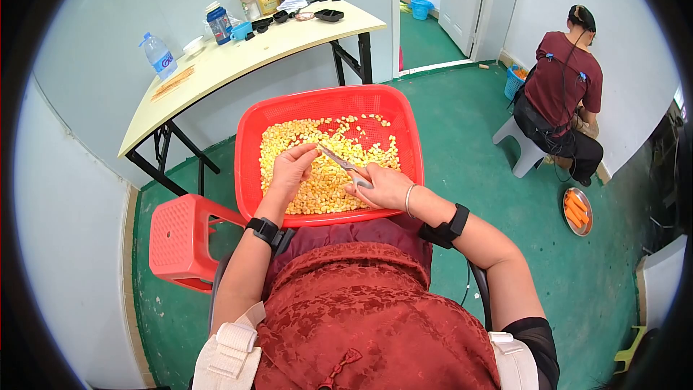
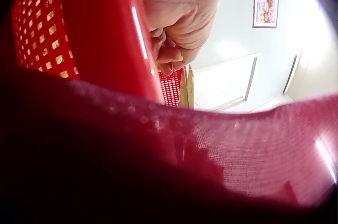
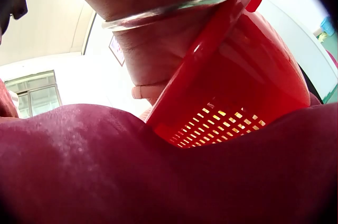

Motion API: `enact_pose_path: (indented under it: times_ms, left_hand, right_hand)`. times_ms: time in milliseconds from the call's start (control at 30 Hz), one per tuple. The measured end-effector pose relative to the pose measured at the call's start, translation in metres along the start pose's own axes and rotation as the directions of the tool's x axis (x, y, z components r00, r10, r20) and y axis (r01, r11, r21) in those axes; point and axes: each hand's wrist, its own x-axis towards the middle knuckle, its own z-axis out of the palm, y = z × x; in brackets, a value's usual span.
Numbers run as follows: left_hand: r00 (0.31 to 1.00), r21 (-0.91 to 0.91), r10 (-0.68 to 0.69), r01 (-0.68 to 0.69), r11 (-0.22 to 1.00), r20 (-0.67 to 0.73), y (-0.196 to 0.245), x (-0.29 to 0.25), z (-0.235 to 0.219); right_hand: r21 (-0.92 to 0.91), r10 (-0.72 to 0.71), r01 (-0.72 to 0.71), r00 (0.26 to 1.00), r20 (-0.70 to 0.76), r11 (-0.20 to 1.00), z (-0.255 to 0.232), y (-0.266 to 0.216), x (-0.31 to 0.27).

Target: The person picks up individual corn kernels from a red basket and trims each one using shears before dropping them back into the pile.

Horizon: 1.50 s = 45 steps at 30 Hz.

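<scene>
A red plastic basket [image 1: 328, 95] rests on the person's lap, with loose yellow corn kernels [image 1: 317, 198] spread over its bottom. My right hand [image 1: 386, 186] grips a pair of scissors [image 1: 339, 159] by the handles above the corn, blades pointing toward the left hand. The left hand [image 1: 291, 170] pinches a small corn kernel [image 1: 320, 148] between thumb and fingers, right at the scissor tips. In the left wrist view, curled fingers [image 2: 170, 60] show a yellowish bit beside the scissor blades [image 2: 186, 89]. The basket's wall hides most of the right hand in the right wrist view.
A table [image 1: 238, 58] with bottles, cups and small black items stands ahead on the left. The red stool [image 1: 180, 242] is beside the left leg. To the right, another person [image 1: 567, 87] sits on a grey stool near a bowl of carrots [image 1: 577, 211].
</scene>
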Motion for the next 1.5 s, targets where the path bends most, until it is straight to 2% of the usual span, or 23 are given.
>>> enact_pose_path:
  times_ms: [233,333,533,733,1133,1500]
  left_hand:
    - [0.998,0.018,0.016,-0.017,1.0,0.063,-0.002,-0.001,-0.002]
    - [0.997,0.006,0.03,-0.031,1.0,0.078,-0.002,0.0,-0.003]
    - [0.997,0.034,0.028,-0.03,0.999,0.072,-0.002,-0.001,-0.002]
    - [0.996,0.084,0.024,-0.031,0.996,0.083,-0.003,-0.002,-0.002]
    - [0.997,0.062,0.015,-0.02,0.998,0.08,-0.002,-0.002,-0.002]
    - [0.998,0.052,0.018,-0.021,0.998,0.065,0.0,-0.002,0.001]
  right_hand:
    - [-0.035,0.001,-0.001,1.0,0.004,0.999,0.002,0.002,0.0]
    - [-0.083,-0.044,0.045,0.999,0.006,0.996,0.003,0.003,0.001]
    - [-0.055,-0.016,0.015,1.0,-0.022,0.998,0.012,0.013,0.009]
    - [-0.052,-0.082,0.079,0.995,-0.06,0.996,0.009,0.01,0.004]
    - [-0.011,-0.05,0.049,0.997,-0.055,0.999,0.009,0.012,0.005]
    - [-0.032,-0.155,0.153,0.985,-0.08,0.988,0.014,0.02,0.01]
